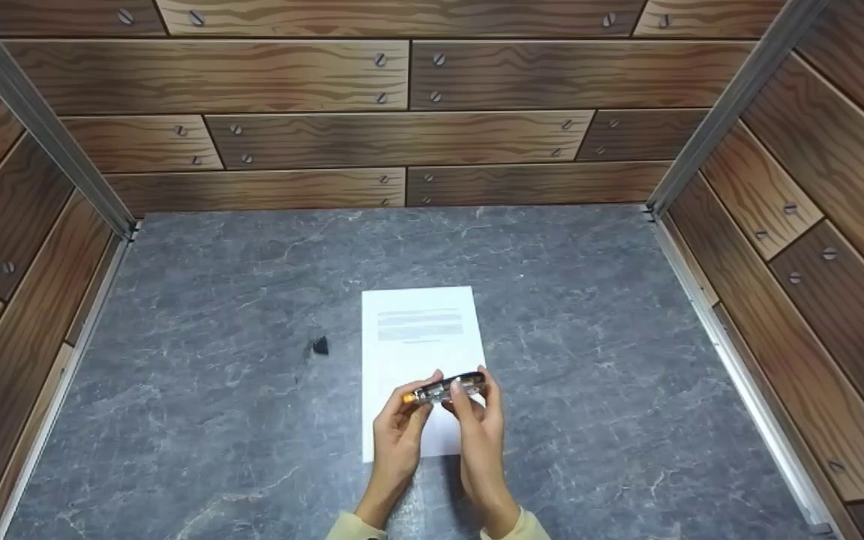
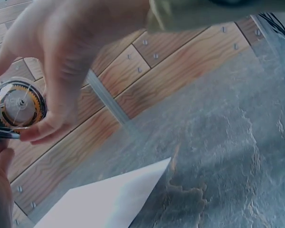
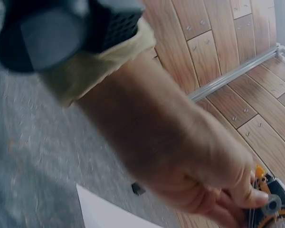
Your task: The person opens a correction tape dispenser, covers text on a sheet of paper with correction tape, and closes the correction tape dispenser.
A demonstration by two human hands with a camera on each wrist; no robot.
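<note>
Above the paper (image 1: pixel 418 322), a correction tape (image 1: pixel 436 392) is pinched by the left hand (image 1: pixel 398 441) and the right hand (image 1: pixel 481 436) (fingers (image 1: pixel 493 394) bent, forearms (image 1: pixel 378 504) stretched forward).

At lower centre, the device (image 1: pixel 432 391) is showing black and orange, seemingly with grey inside; white paper (image 1: pixel 417 360) is bearing grey lines; pale veins are marbling the grey tabletop (image 1: pixel 214 300).

Paper (image 1: pixel 413 356) lay on the table (image 1: pixel 589 337)
Above it I held correction tape (image 1: pixel 438 391); left of the paper lay a small piece (image 1: pixel 320 346).
</note>
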